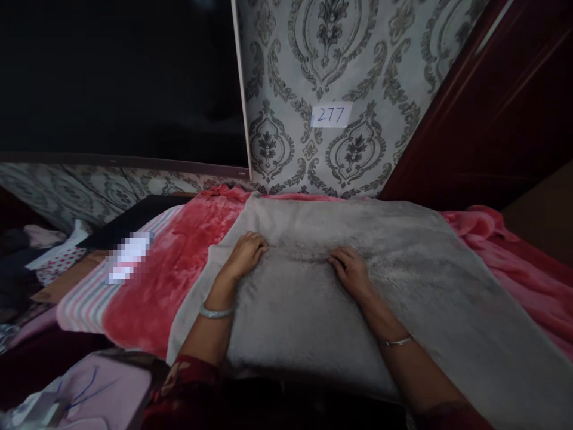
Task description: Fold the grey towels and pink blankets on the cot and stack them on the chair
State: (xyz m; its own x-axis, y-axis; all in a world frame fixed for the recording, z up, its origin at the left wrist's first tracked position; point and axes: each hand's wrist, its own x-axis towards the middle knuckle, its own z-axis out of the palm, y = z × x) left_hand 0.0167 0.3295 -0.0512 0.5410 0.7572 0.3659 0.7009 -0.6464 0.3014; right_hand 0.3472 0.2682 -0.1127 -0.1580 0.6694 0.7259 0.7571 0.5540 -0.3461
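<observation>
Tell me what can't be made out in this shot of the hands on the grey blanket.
- Left hand, head view: fingers curl under, so whether they grip the grey blanket is unclear.
- Right hand: fingertips sink into the pile.
- Pixelated patch on the red blanket: blurred, unidentifiable.
- Dark panel upper left: too dark to read.
- Pink item at the bottom: cut off by the edge.

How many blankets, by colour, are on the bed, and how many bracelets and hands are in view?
Grey blanket, under both hands: 1
Red blanket: 1
Pink blanket: 1
Hands: 2, left hand and right hand
Bracelets: 2, left bracelet and right bracelet
Total: 7
</observation>
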